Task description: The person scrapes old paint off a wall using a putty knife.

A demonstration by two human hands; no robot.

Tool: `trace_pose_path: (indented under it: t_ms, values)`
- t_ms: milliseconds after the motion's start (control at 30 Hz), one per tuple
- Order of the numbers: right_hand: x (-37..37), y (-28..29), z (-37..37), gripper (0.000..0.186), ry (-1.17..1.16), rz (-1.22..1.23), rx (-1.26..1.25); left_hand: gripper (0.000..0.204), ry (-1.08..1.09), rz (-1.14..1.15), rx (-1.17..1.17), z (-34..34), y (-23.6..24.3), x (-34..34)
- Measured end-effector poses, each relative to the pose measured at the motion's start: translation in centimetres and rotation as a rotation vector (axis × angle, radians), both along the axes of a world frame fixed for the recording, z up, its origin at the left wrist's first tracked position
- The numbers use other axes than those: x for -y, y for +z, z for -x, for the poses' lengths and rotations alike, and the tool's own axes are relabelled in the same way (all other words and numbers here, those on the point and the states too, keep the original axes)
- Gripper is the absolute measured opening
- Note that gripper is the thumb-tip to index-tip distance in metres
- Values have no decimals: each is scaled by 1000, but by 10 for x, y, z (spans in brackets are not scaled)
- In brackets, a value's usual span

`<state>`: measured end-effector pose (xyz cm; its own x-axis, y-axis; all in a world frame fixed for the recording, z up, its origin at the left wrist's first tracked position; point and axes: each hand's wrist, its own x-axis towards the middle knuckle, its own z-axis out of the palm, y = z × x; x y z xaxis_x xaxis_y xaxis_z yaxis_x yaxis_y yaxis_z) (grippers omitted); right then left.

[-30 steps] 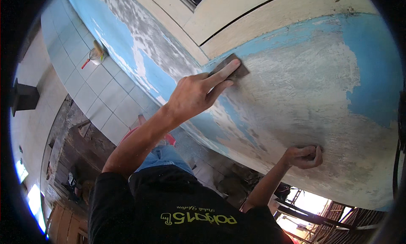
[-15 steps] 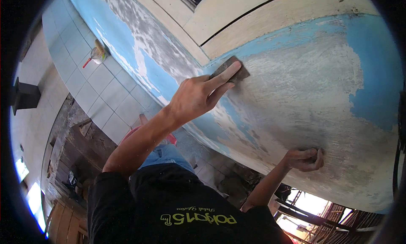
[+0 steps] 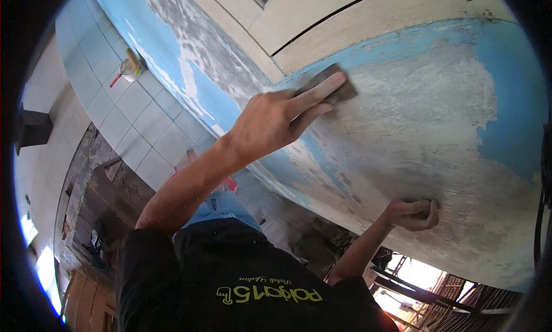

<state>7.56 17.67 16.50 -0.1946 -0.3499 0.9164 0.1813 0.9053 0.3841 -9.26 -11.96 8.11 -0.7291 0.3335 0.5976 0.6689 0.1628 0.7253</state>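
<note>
My left hand [image 3: 282,116] is closed around a dark, flat rectangular piece of sandpaper [image 3: 345,92]. Its fingers press the piece against the wall [image 3: 402,125], just below the corner of the cream wooden frame [image 3: 339,35]. Patchy grey and whitish plaster shows on this wall, with blue paint [image 3: 512,113] left along its top and right side. Farther right and lower, my right hand [image 3: 412,215] rests by the wall with its fingers curled in. Whatever those fingers may hold is hidden.
On the pale tiled floor [image 3: 135,122] at the left stands a small whitish tub [image 3: 130,71] with a red-handled tool and a tan brush-like item. Dark old planks [image 3: 106,188] lie beyond the tiles. Sticks or poles [image 3: 489,306] are at the lower right.
My left hand has slid the sandpaper a little up and to the right along the wall. My right hand stays nearly where it was.
</note>
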Motion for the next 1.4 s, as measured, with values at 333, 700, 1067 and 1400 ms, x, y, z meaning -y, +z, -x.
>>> trace_pose_path:
  t_ms: [333,700,1067,1400]
  values:
    - [3,2,-1,22,-41,14,26,56,-11,-36,55,-4,-6,4]
    - [8,2,4,17,-10,6,7,58,-55,-34,75,-4,-10,0]
    - [5,-3,2,18,95,59,23,55,-27,-128,32,-4,-13,0]
    - [4,-2,0,20,52,63,14,55,-37,-99,63,-4,-21,0]
